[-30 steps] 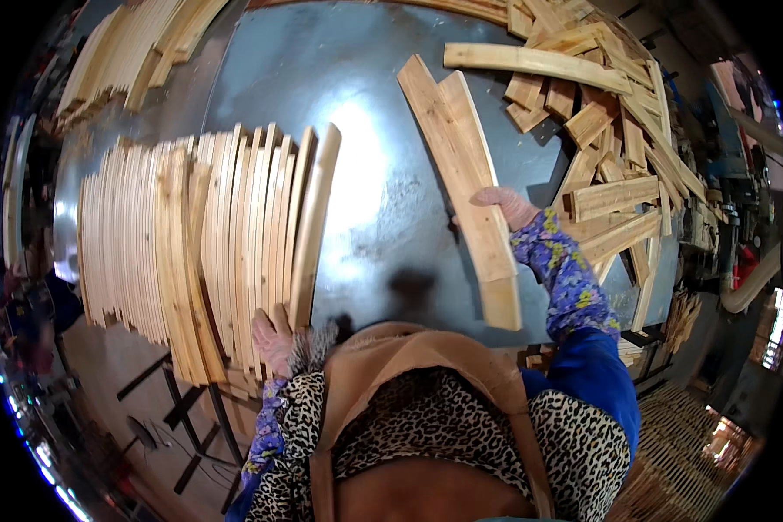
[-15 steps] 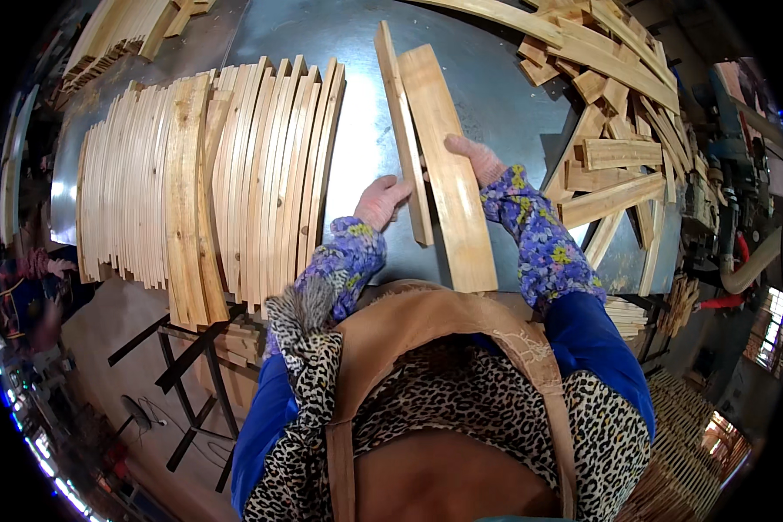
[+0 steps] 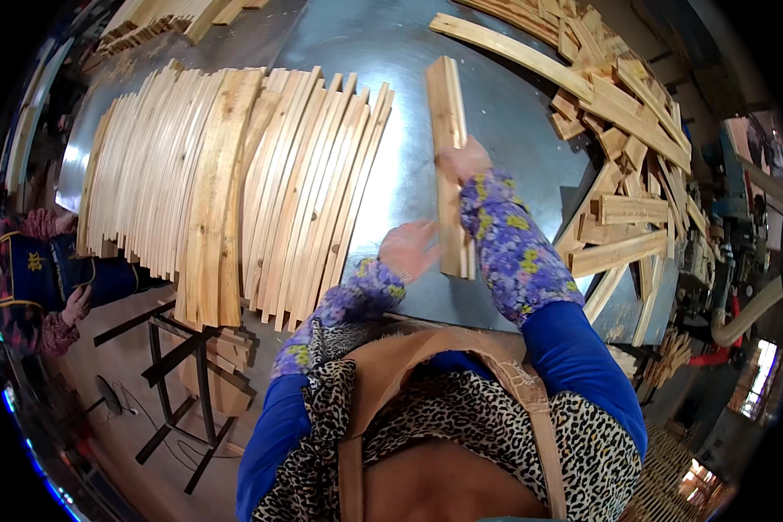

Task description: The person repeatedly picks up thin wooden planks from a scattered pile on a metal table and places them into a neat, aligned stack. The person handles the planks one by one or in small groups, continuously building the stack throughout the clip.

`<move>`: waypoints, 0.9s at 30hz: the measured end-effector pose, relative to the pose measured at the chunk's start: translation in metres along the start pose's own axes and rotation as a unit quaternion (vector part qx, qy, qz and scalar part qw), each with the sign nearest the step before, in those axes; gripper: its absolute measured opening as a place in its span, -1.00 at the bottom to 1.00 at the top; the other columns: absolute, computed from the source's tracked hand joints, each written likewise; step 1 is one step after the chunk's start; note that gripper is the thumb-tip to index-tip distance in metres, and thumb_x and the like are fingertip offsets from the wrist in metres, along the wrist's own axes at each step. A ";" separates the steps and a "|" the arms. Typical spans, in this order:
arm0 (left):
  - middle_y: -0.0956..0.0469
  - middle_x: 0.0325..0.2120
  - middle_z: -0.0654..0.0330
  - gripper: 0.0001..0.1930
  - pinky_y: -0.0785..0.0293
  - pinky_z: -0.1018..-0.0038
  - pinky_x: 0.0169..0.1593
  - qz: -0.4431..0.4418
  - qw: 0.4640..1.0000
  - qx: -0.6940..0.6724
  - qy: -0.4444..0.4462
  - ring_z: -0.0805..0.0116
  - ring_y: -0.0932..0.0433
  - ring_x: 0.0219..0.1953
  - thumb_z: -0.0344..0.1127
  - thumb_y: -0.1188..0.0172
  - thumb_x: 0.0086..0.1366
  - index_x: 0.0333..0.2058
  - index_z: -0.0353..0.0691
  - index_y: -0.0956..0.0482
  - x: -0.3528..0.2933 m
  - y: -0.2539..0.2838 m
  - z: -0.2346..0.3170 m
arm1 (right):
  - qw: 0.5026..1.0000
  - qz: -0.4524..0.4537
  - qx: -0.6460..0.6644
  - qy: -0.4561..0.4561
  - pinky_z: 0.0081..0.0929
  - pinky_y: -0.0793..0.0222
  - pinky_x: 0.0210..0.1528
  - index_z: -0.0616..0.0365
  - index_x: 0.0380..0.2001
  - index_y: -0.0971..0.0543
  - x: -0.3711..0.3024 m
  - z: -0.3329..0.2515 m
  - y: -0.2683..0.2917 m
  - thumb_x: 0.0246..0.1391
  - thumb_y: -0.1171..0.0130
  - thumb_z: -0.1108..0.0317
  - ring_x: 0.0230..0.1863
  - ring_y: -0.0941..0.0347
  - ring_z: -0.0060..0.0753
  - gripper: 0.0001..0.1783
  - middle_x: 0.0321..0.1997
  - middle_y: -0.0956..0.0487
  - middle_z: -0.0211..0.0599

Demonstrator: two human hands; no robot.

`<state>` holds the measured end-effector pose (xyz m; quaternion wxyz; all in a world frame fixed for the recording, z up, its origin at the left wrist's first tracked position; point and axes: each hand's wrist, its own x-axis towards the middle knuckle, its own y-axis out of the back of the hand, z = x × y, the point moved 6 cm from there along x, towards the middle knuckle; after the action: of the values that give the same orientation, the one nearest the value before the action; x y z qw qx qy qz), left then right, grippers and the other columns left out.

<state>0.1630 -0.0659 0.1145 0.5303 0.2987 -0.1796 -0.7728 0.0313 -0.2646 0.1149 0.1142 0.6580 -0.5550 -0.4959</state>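
Observation:
Two narrow wooden boards stand pressed together, roughly upright in view, above the metal tabletop. My right hand is closed round them near their middle, its thumb across the front board. Beside their lower left edge is my left hand, slightly blurred, its fingers stretched out and nothing held in them. To the left, a long row of wooden slats stands on edge, packed side by side. A wider plank with knots lies across that row.
A jumbled pile of wood pieces covers the table's right side, with a long board jutting out leftward. More stacked slats lie at the far left. A black metal stand is below the table; another person is at the left edge.
The two boards, apart before, are now together in my right hand. My left hand has let go of the narrower board and opened. The view has shifted, and another person shows more at left.

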 end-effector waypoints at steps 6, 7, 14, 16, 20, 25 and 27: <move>-0.49 0.30 0.00 -0.33 -0.26 -0.08 0.49 0.234 0.888 0.337 -0.209 -0.05 -0.41 0.38 -0.16 -0.35 0.24 0.34 -0.07 -0.47 -0.039 0.149 0.048 | 0.873 -0.323 0.320 0.176 -0.23 -0.58 0.24 0.29 0.35 -0.52 -0.061 -0.053 0.019 0.15 -0.43 0.25 0.14 -0.66 -0.19 -0.27 0.11 -0.73 -0.07; -0.48 0.31 -0.01 -0.38 -0.24 -0.07 0.51 0.228 0.865 0.375 -0.244 -0.07 -0.41 0.38 -0.23 -0.24 0.32 0.36 -0.05 -0.43 -0.041 0.171 0.058 | 0.863 -0.374 0.261 0.218 -0.23 -0.56 0.28 0.28 0.36 -0.53 -0.079 -0.075 0.014 0.14 -0.44 0.22 0.17 -0.65 -0.19 -0.26 0.13 -0.73 -0.07; -0.48 0.27 -0.08 -0.20 -0.39 -0.03 0.41 -0.089 0.900 0.411 0.115 -0.12 -0.50 0.30 -0.31 -0.33 0.32 0.51 -0.13 -0.25 -0.083 0.246 0.015 | 0.848 -0.219 -0.061 0.479 -0.19 -0.46 0.42 0.16 0.33 -0.59 -0.148 -0.181 0.002 0.15 -0.44 0.06 0.32 -0.60 -0.05 -0.28 0.27 -0.68 0.06; -0.55 0.17 -0.11 -0.01 -0.47 0.02 0.32 0.053 0.911 0.365 0.185 -0.11 -0.57 0.21 -0.09 -0.44 0.25 0.56 -0.18 -0.14 -0.120 0.272 -0.011 | 0.835 -0.056 0.069 0.544 -0.21 -0.47 0.42 0.13 0.30 -0.62 -0.145 -0.178 0.010 0.21 -0.42 0.10 0.32 -0.60 -0.03 -0.36 0.24 -0.69 -0.01; -0.56 0.16 -0.24 0.19 -0.50 0.02 0.31 0.185 0.856 0.263 0.404 -0.20 -0.56 0.21 0.03 -0.52 0.13 0.58 -0.34 -0.04 -0.197 0.297 -0.102 | 0.916 -0.118 0.117 0.364 -0.15 -0.41 0.47 0.08 0.35 -0.59 -0.092 -0.122 -0.008 0.22 -0.39 0.07 0.39 -0.52 -0.01 -0.33 0.33 -0.64 -0.04; -0.41 0.35 -0.37 0.24 -0.38 0.02 0.43 0.291 0.857 0.187 0.383 -0.35 -0.41 0.38 -0.05 -0.57 0.08 0.58 -0.38 0.02 -0.257 0.296 -0.150 | 0.937 0.074 -0.125 0.317 -0.03 -0.36 0.48 0.01 0.43 -0.48 -0.014 -0.097 0.067 0.21 -0.33 -0.05 0.44 -0.42 0.10 -0.22 0.38 -0.56 0.05; -0.40 0.37 -0.37 0.26 -0.42 0.03 0.39 0.310 0.828 0.236 0.404 -0.32 -0.43 0.37 0.02 -0.59 0.08 0.58 -0.37 0.01 -0.277 0.290 -0.149 | 0.919 0.148 -0.218 0.293 -0.01 -0.36 0.47 0.00 0.48 -0.41 0.027 -0.097 0.104 0.19 -0.34 -0.02 0.43 -0.41 0.11 -0.17 0.38 -0.54 0.06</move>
<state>0.5381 0.0884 0.2494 0.6807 0.6286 -0.2093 -0.3126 0.0392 -0.3636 0.2205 0.4846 0.6433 -0.4656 -0.3668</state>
